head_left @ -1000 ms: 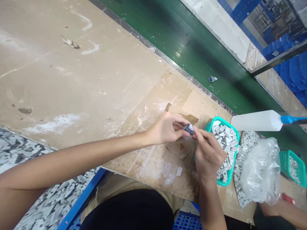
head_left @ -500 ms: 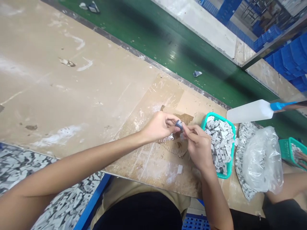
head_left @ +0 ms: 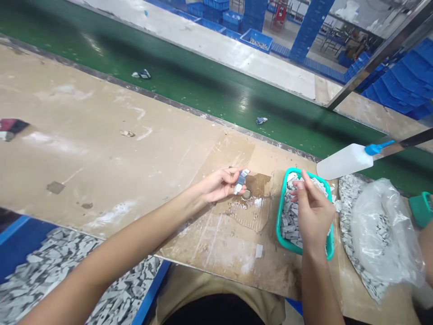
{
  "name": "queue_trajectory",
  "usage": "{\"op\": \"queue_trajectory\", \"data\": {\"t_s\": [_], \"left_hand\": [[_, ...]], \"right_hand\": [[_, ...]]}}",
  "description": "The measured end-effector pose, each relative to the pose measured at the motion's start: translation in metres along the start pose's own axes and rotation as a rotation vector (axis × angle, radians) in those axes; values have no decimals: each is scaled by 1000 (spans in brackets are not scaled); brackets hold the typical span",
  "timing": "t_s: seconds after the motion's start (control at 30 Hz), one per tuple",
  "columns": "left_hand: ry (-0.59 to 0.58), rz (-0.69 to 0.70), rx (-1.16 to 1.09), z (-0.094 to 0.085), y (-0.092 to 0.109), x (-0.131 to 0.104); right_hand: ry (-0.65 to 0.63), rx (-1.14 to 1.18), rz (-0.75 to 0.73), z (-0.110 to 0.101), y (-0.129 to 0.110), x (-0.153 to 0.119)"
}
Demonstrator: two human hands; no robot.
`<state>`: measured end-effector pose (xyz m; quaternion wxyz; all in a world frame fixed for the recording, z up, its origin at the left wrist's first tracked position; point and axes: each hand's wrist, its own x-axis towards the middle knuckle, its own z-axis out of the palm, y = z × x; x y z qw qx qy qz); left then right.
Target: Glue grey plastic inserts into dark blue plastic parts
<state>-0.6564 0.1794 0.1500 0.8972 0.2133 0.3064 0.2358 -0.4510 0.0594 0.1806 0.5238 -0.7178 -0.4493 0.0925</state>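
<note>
My left hand (head_left: 221,184) is closed around a small grey plastic part with white ends (head_left: 241,179), held above a scuffed cardboard pad (head_left: 252,220). A small round disc (head_left: 246,194) lies on the pad just below the part. My right hand (head_left: 314,214) hovers over a green basket (head_left: 279,221) full of small light-grey plastic pieces (head_left: 290,221). Its index finger is stretched and the thumb stands beside it, with nothing visible between them. The tips of its other fingers are partly hidden.
A white bottle with a blue nozzle (head_left: 345,161) leans behind the basket. To the right sits a clear plastic bag (head_left: 385,225) by more pieces. A blue bin (head_left: 30,239) of pieces stands at lower left. Beyond the table edge runs a green belt (head_left: 203,95).
My right hand has let go of the grey part and moved right, over the basket. The left hand keeps the part, now showing its white ends. The camera view has shifted.
</note>
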Motion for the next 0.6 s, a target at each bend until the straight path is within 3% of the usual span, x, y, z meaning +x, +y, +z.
{"op": "queue_trajectory", "data": {"t_s": [0.1,0.23,0.33,0.47,0.6], "left_hand": [[-35,4,-30,-3,1,1],[-9,20,9,-2,2,1],[84,118,159,0,9,3],[208,339,435,1,35,10],[480,536,612,5,76,23]], "right_hand": [[0,-105,15,-15,8,9],[-270,-325,16,-38,18,17],[-358,-444,-19,-45,19,18],[-486,-532,6,-43,17,14],[-557,-543,31,-36,17,6]]}}
